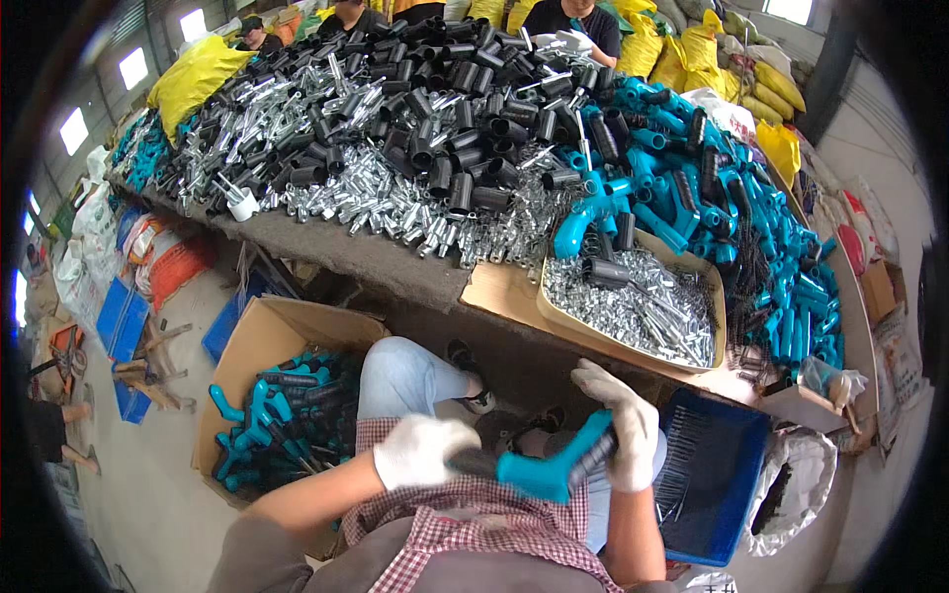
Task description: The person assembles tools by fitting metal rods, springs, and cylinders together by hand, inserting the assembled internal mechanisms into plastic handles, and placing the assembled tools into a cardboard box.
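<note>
Teal handle (544,472): bent body, held across the lap between two gloved hands, in front of the checked apron (554,526). Dark part (473,462) at its left end, black part (595,453) at its right.

Step in hand, my reading: two-handed work on the piece, one hand steadying, the other working the dark end. Done well, probably: brace the right end against the palm, push or twist along the left arm's own line rather than across the bend, keep fingertips clear of the joint. Gloves may slip on smooth plastic, so a full wrap should serve better than a pinch.

Grip, left: left hand (420,453) closed around the dark end, fingers curled. Glove blurred; pressure cannot be judged.

Grip, right: right hand (625,425) upright, upper fingers fairly straight and leaning inward, black part lying against the palm side. How firmly it is closed, cannot tell; thumb placement unclear.

Around: cardboard box (242,366) at the left knee, similar teal pieces inside. Blue tray (730,469) beyond the right hand, thin dark rods along its left side. Ahead on the bench, cream tray (615,339) of small metal bits.
</note>
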Available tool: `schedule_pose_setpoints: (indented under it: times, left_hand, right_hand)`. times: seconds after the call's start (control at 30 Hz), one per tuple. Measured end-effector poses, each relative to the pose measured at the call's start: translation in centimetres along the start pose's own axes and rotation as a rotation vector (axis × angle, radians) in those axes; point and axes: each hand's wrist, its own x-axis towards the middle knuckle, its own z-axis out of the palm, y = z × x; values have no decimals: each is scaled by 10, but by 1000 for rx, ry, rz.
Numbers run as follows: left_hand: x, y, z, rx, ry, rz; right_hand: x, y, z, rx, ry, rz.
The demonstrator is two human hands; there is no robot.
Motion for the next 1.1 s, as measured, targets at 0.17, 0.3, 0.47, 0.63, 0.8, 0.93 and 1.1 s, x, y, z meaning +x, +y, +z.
schedule_pose_setpoints:
  times: [0.17,0.3,0.47,0.63,0.8,0.93,1.1]
  left_hand:
    - [5,3,6,-191,-7,-308]
    - [-4,7,-10,-130,101,-227]
    - [-2,2,10,-549,20,-337]
    - [-2,23,-20,18,-324,-357]
    - [31,34,-60,252,-444,84]
    - [62,-7,-106,204,129,222]
    - [97,-110,-142,297,752,-535]
  right_hand:
    - [4,-21,35,-199,-301,-342]
    - [0,4,5,51,-13,35]
    - [-7,-21,38,-332,-75,-516]
    - [-3,15,20,-701,-119,10]
    - [-33,84,49,-499,-514,40]
    - [-30,55,58,195,-504,606]
    - [-26,42,51,295,-371,671]
